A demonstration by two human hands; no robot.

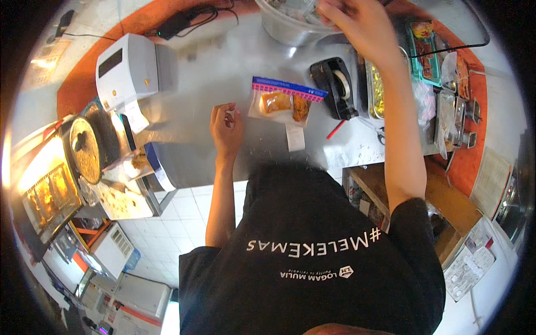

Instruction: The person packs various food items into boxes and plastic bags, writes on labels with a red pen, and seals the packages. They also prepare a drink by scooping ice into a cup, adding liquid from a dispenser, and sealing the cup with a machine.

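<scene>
My left hand (226, 130) hovers over the steel table (197, 100), its fingers loosely curled and nothing in them. To its right lies a clear plastic bag (255, 108) with a blue and pink top strip. Inside are a packet of orange sauce (276, 102) and a browned piece of food (300, 108). A printed paper slip (295, 138) sticks out at the bag's lower edge. My right hand (356, 21) reaches over a translucent plastic tub (289, 31) at the far side. Clear plastic shows by its fingertips; whether they grip it is unclear.
A black tape dispenser (335, 88), a red stick-like item (336, 130) and scissors (381, 136) lie right of the bag. Beyond stand a tray of yellow-green food (377, 94) and a teal basket (425, 58). Left are a white printer (130, 67) and a round food container (86, 155).
</scene>
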